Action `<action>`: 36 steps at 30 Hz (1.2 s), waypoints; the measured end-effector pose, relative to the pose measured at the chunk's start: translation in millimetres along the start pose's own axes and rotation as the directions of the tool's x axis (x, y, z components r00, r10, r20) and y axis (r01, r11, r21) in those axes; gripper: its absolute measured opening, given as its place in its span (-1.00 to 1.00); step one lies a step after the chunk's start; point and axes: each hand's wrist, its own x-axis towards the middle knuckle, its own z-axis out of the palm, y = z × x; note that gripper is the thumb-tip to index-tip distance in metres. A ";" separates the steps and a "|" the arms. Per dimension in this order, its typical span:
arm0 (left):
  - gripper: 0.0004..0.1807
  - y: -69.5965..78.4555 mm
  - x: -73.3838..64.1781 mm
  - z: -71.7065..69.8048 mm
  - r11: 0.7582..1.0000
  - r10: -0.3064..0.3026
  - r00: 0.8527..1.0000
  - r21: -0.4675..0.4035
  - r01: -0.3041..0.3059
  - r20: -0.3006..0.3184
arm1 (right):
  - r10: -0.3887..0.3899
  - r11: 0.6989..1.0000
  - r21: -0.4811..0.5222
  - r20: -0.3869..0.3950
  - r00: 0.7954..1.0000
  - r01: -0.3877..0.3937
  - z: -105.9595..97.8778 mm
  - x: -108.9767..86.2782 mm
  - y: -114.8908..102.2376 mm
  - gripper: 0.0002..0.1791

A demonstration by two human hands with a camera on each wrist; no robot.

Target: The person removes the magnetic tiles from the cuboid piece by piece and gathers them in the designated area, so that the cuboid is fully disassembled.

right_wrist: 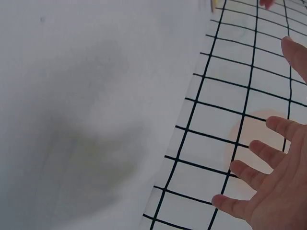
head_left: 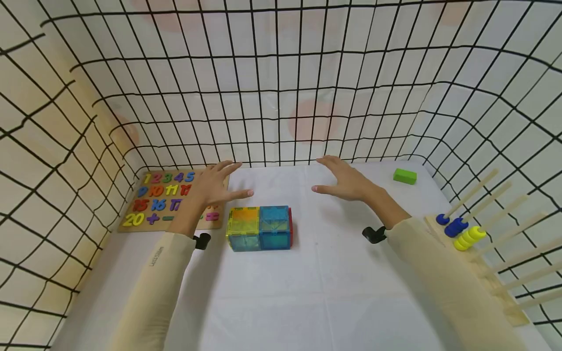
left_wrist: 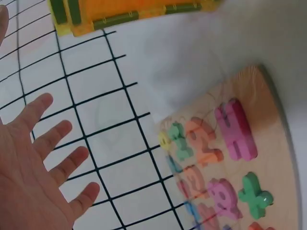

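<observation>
My left hand (head_left: pixel 212 185) is held up with fingers spread, over the right part of a wooden number board (head_left: pixel 171 225). Nothing is in it. Just right of that hand lies a block of see-through magnetic tiles (head_left: pixel 260 229), yellow on the left, blue on the right, with a red side. In the left wrist view the tile block (left_wrist: pixel 144 12) shows its orange and yellow edge near the top. My right hand (head_left: pixel 347 181) also has its fingers spread and holds nothing, with white tablecloth beneath it.
A black wire grid (head_left: pixel 281 92) encloses the table at the back and sides. At the back right sits a green block (head_left: pixel 405 176). Along the right side stands a wooden peg base (head_left: pixel 505 304) with upright pegs and blue and yellow beads (head_left: pixel 470 238).
</observation>
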 end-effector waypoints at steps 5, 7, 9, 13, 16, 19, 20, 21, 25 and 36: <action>0.10 2.9 -14.8 2.8 0.998 0.022 0.997 -0.063 -0.026 -0.077 | -0.016 0.998 0.068 -0.017 1.000 0.017 5.4 -12.3 -7.2 0.07; 0.07 4.9 -21.0 3.6 0.996 0.029 0.995 -0.086 -0.037 -0.092 | -0.023 0.996 0.082 -0.028 0.999 0.025 7.8 -16.1 -10.6 0.05; 0.05 7.0 -27.3 5.0 0.994 0.038 0.995 -0.103 -0.048 -0.096 | -0.030 0.994 0.106 -0.033 0.999 0.033 10.2 -20.2 -14.9 0.05; 0.02 11.3 -39.3 9.5 0.987 0.063 0.992 -0.143 -0.079 -0.112 | -0.037 0.985 0.170 -0.043 0.998 0.044 15.7 -28.7 -23.9 0.02; 0.01 14.4 -47.1 14.0 0.979 0.090 0.987 -0.169 -0.112 -0.135 | -0.035 0.972 0.229 -0.054 0.998 0.046 20.8 -34.1 -29.4 -0.02; -0.02 15.5 -53.5 19.8 0.969 0.110 0.981 -0.202 -0.142 -0.160 | -0.039 0.961 0.273 -0.062 0.997 0.055 27.5 -37.1 -34.2 -0.06; -0.02 15.1 -55.5 22.4 0.966 0.113 0.980 -0.215 -0.147 -0.166 | -0.044 0.958 0.279 -0.062 0.997 0.059 30.3 -37.7 -35.5 -0.07; -0.03 15.1 -57.2 24.9 0.960 0.117 0.978 -0.232 -0.156 -0.173 | -0.050 0.956 0.286 -0.063 0.997 0.066 33.2 -38.0 -36.9 -0.07; -0.05 15.4 -62.4 34.4 0.947 0.124 0.974 -0.269 -0.173 -0.190 | -0.079 0.948 0.304 -0.064 0.995 0.095 42.6 -38.1 -43.1 -0.10; -0.14 17.8 -70.3 49.6 0.932 0.106 0.974 -0.322 -0.168 -0.201 | -0.147 0.915 0.366 -0.085 0.986 0.168 61.0 -36.1 -58.5 -0.18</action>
